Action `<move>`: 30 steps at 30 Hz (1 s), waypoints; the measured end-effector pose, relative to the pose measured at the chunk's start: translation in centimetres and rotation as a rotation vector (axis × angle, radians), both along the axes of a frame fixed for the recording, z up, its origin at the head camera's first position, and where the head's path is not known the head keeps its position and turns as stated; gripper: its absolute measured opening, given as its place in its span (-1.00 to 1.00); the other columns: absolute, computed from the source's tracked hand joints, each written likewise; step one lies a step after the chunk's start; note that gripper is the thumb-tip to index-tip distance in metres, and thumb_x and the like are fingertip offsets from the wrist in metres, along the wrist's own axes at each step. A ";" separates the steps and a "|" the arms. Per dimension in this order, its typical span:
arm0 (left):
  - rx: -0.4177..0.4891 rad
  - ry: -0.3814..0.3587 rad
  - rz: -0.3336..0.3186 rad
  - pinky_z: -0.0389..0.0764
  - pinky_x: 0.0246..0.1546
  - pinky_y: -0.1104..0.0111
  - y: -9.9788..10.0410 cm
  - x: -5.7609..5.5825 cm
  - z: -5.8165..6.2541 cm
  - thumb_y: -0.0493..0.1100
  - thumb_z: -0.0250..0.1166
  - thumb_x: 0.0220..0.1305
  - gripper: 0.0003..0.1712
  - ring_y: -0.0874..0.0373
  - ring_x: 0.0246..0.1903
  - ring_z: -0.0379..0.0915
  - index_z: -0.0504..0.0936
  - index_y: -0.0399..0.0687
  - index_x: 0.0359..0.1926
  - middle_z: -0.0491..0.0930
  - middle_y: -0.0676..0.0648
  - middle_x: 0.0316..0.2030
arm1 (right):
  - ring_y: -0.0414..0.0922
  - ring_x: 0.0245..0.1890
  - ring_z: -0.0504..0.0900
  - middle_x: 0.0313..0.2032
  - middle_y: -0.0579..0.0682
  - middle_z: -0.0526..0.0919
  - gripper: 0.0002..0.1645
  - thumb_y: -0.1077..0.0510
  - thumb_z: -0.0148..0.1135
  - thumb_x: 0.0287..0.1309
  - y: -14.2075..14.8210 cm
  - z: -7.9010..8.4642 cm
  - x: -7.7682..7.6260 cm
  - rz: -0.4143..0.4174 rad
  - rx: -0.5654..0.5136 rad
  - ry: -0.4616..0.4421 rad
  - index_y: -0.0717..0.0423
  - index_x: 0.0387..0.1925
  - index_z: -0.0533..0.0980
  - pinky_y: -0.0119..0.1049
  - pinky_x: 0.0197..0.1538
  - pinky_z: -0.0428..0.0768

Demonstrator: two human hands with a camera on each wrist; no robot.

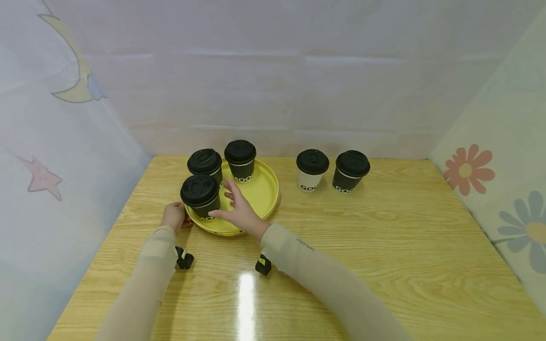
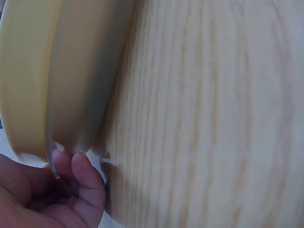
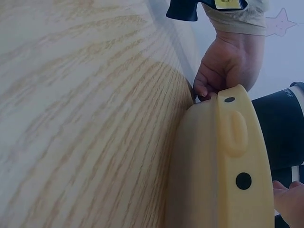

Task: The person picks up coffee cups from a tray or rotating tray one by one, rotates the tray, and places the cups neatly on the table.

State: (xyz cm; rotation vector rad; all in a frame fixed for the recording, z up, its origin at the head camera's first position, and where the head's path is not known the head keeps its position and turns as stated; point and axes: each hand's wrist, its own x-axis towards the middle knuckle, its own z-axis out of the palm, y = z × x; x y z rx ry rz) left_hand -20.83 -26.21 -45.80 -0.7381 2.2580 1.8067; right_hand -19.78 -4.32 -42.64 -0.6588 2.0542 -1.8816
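A round yellow tray [image 1: 261,192] with a raised rim lies on the table, bearing three dark paper coffee cups with black lids. My left hand [image 1: 174,217] pinches the tray's left rim; in the left wrist view its thumb lies above the edge and the curled fingers [image 2: 88,183] below. Over the tray, my right hand [image 1: 242,213] is spread, thumb and fingers apart, beside the front coffee cup [image 1: 200,196]. Its thumb tip is at that cup's lower side; whether it touches cannot be told. Behind stand the left rear cup [image 1: 205,163] and the far cup [image 1: 241,161].
Right of the tray, near the back wall, stand a white coffee cup [image 1: 310,170] and a dark coffee cup [image 1: 350,171], both with black lids. The wooden table [image 1: 384,246] meets printed cloth walls at the back and sides. A black wrist device [image 1: 184,259] hangs under the left forearm.
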 end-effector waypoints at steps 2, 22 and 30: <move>-0.006 -0.001 -0.004 0.56 -0.56 0.49 0.2 0.2 0.3 -0.12 -0.27 0.59 -0.48 0.30 -0.64 0.37 0.23 -0.47 0.31 0.38 0.02 -0.56 | 0.14 0.42 0.08 0.48 0.15 -0.03 0.12 0.28 0.30 0.20 -0.1 -0.1 -0.1 -0.004 0.002 0.000 0.12 0.53 -0.24 0.08 0.39 0.10; 0.024 0.025 -0.006 0.55 -0.59 0.51 0.0 0.1 -0.1 -0.13 -0.27 0.59 -0.45 0.33 -0.67 0.38 0.20 -0.50 0.33 0.40 0.05 -0.60 | -0.08 0.48 -0.08 0.50 0.02 -0.11 0.29 0.10 0.45 0.10 -2.8 0.0 -0.5 -0.105 0.066 -0.004 -0.02 0.54 -0.29 -0.06 0.43 0.04; 0.029 0.026 -0.009 0.54 -0.60 0.51 0.3 0.6 0.4 -0.14 -0.27 0.59 -0.45 0.33 -0.67 0.37 0.18 -0.52 0.33 0.40 0.05 -0.59 | -0.10 0.47 -0.07 0.50 0.04 -0.10 0.34 0.15 0.48 0.05 -3.6 -0.1 -0.7 -0.115 0.078 0.004 0.00 0.53 -0.32 -0.08 0.43 0.05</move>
